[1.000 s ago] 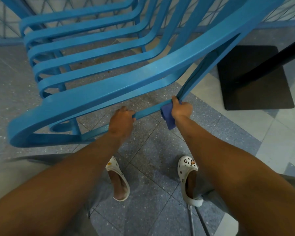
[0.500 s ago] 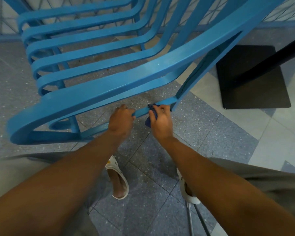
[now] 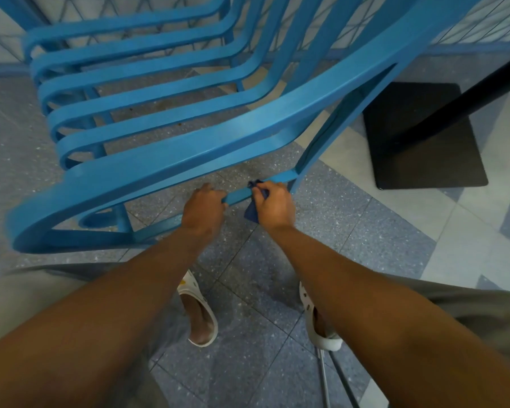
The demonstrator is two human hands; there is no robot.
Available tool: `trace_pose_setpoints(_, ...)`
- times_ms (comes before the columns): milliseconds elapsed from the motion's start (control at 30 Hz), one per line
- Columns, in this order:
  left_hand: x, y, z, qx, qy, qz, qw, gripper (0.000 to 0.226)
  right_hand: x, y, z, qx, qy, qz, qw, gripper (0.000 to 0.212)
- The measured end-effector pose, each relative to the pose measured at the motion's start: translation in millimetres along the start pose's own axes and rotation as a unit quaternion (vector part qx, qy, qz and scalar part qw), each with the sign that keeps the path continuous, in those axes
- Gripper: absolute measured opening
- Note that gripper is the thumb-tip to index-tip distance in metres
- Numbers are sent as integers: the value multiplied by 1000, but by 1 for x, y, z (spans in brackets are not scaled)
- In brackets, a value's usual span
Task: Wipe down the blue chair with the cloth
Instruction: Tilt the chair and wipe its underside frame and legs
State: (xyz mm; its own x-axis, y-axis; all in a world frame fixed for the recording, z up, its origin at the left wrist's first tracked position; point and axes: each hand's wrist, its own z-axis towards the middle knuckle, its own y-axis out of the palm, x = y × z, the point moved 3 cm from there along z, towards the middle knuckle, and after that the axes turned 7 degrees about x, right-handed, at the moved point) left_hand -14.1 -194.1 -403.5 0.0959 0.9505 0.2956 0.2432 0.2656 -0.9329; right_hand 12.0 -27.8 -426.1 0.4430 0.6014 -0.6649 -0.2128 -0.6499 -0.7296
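The blue chair (image 3: 171, 160) with curved slats is tilted towards me and fills the upper half of the view. My left hand (image 3: 202, 209) grips its low cross rail. Just to the right on the same rail, my right hand (image 3: 273, 206) holds a dark blue cloth (image 3: 252, 214) wrapped against the rail, near where the rail meets the rear leg. Most of the cloth is hidden under my fingers; a corner hangs below.
A black square table base (image 3: 424, 136) with a dark slanted post stands at the right. A blue mesh fence (image 3: 468, 28) runs along the back. My feet in white clogs (image 3: 200, 313) stand on the grey tiled floor below the rail.
My right hand with the cloth slid left along the rail from the leg joint towards my left hand, then stayed close to it. The left hand kept its grip.
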Motion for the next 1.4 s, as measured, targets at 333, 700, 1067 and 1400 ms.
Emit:
trace_pose_setpoints(333, 34, -20, -30, 7, -23, -188, 982, 34, -15, -85, 10, -109, 54, 13, 992, 20)
trace_pose_setpoints(700, 145, -100, -71, 54, 83, -526, 845, 56, -82, -197, -33, -105, 86, 330, 934, 20)
trace_pose_setpoints(1067, 149, -139, -38, 63, 82, -445, 890, 33, -99, -250, -19, -145, -94, -44, 984, 22)
trace_pose_setpoints(1400, 196, -124, -2, 165, 79, -469, 864, 36, -97, -291, 35, 36, -168, 30, 985, 38)
